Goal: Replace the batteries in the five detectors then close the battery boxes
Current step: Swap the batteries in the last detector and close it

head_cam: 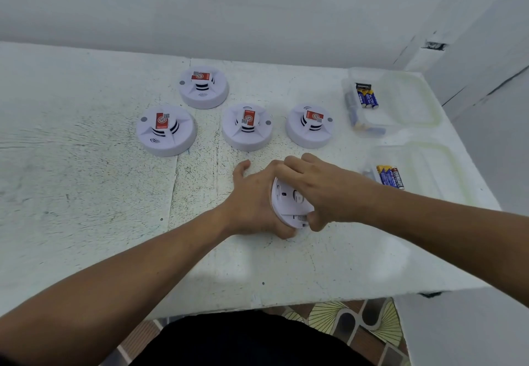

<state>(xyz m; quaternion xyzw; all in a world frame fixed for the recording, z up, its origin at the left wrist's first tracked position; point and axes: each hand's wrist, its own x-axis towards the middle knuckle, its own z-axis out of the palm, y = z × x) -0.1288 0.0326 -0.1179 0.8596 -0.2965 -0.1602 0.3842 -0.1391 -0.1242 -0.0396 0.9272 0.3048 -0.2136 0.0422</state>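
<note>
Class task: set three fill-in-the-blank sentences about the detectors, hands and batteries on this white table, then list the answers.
1. ____ white round plastic detectors lie untouched on the white table.
2. The fifth white round detector is held by ____ of the person's hands, the left hand and the right hand.
3. The blue-and-yellow batteries sit in clear plastic containers on the table's ____ side.
Answers: four; both; right.

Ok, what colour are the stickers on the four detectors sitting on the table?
Red stickers, each on a white detector; clearest in the head view.
</note>
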